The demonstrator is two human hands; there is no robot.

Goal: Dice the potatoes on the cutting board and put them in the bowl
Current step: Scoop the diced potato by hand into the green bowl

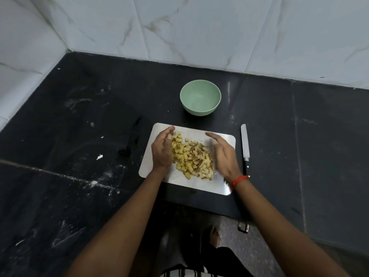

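Both open, left hand (161,150) and right hand (224,156) beside potato dice (191,156) on cutting board (209,186); bowl (199,109) empty.

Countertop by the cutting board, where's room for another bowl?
Bare counter lies left of the cutting board, toward the tiled wall, and right of the knife. The gap between board and green bowl is narrow. The board is crowded: left hand and right hand flank the diced potatoes.
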